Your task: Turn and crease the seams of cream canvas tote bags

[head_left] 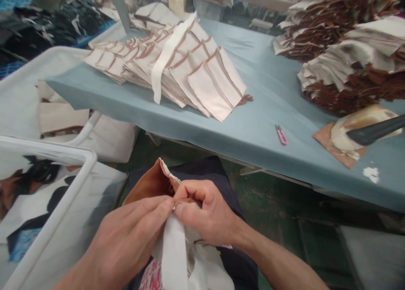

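Observation:
Over my lap lies a half-open piece of bag-like work [147, 181], brown inside, with a pale strip [174, 252] hanging down from it. My left hand [136, 222] pinches its edge from the left, fingers pressed together. Close against it, my right hand [202, 210] has thumb and curled forefinger closed on the same edge. The fingertips of both hands nearly meet at the seam. Exactly what lies between them is hidden. Beneath the strip, red lettering or print [151, 275] shows on pale cloth.
A blue-covered table [253, 125] stands ahead, bearing stacked pale panels [209, 83] with brown edges. Pink thread snips [281, 135] and a glue pot with a black-handled brush [354, 131] lie to the right. Brown-and-white piles [344, 66] rise behind. White bins [91, 176] flank my left.

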The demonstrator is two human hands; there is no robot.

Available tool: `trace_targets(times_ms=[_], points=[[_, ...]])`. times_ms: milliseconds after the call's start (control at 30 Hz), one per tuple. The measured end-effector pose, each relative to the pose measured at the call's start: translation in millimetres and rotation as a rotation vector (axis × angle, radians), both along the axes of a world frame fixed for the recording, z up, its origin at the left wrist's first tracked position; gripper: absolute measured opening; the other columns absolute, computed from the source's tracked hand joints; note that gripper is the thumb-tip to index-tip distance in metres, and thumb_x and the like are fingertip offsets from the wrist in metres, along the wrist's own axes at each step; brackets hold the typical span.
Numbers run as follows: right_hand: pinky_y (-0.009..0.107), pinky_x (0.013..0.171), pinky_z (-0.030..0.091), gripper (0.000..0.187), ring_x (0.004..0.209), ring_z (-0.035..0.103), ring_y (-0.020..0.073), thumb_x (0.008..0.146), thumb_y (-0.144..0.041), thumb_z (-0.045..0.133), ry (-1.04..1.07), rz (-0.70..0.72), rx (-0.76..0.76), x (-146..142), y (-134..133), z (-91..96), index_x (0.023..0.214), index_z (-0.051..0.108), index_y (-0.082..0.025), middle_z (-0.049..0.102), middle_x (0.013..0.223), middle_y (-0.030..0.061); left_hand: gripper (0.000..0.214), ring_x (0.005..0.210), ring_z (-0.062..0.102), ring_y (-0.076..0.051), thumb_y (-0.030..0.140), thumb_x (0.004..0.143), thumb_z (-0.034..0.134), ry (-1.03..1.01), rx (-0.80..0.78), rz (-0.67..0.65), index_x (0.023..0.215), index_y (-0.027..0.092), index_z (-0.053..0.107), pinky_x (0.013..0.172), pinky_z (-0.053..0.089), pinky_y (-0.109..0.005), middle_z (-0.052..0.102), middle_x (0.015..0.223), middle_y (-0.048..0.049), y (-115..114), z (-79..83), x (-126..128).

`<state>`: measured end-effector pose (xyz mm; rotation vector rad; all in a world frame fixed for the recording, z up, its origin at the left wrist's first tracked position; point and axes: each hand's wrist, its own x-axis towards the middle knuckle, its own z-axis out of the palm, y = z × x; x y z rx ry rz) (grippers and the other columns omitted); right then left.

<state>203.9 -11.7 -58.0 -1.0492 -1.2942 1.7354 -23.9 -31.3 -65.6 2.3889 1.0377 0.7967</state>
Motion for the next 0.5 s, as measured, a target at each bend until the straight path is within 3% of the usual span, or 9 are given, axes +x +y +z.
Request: trace_targets(times_ms=[67, 133, 233, 367, 500], points=[[0.022, 0.054, 0.031, 0.027, 0.058, 0.035, 0.0094, 0.078, -0.039, 0.072, 0.128, -0.019, -0.129, -1.7, -3.3, -4.2, 0.068, 0.056, -0.021, 0.047, 0.061, -0.0066, 0.054, 0.122, 0.084, -0.024, 0.006, 0.110, 0.055, 0.011, 0.107, -0.082, 0.159, 0.029, 0.058, 0.112, 0.067, -0.034, 0.086, 0.136, -0.0079, -0.9, -8.6, -1.0], [0.022, 0.052, 0.029, 0.032, 0.055, 0.034, 0.0089, 0.076, -0.044, 0.077, 0.227, -0.027, -0.241, -1.7, -5.3, -10.6, 0.068, 0.055, -0.022, 0.046, 0.060, -0.0069, 0.057, 0.122, 0.084, -0.024, 0.004, 0.111, 0.050, 0.006, 0.177, -0.077, 0.165, 0.026, 0.052, 0.111, 0.067, -0.035, 0.085, 0.136, -0.0104, -1.9, -16.4, 1.1], [0.024, 0.047, 0.025, 0.038, 0.052, 0.033, 0.0094, 0.076, -0.052, 0.079, 0.295, -0.006, -0.317, 1.2, -5.8, -19.4, 0.069, 0.057, -0.022, 0.047, 0.059, -0.0059, 0.052, 0.115, 0.084, -0.023, 0.006, 0.114, 0.045, 0.050, 0.227, -0.050, 0.162, 0.024, 0.056, 0.108, 0.066, -0.033, 0.085, 0.133, -0.0104, -4.4, -25.1, 5.7], [0.024, 0.046, 0.026, 0.059, 0.051, 0.033, 0.0093, 0.087, -0.073, 0.079, 0.297, 0.061, -0.316, 4.7, -3.3, -18.9, 0.069, 0.057, -0.022, 0.046, 0.059, -0.0055, 0.048, 0.103, 0.084, -0.022, 0.009, 0.117, 0.042, 0.100, 0.287, -0.043, 0.161, 0.022, 0.055, 0.097, 0.066, -0.030, 0.086, 0.122, -0.0096, -5.2, -30.5, 7.9], [0.021, 0.043, 0.027, 0.072, 0.046, 0.033, 0.0067, 0.075, -0.087, 0.086, 0.307, 0.145, -0.390, 2.2, -2.0, -9.9, 0.071, 0.055, -0.022, 0.045, 0.056, -0.0088, 0.044, 0.095, 0.084, -0.021, 0.010, 0.115, 0.044, 0.096, 0.304, -0.013, 0.152, 0.026, 0.062, 0.088, 0.065, -0.027, 0.087, 0.114, -0.0069, -3.1, -28.8, 7.7]])
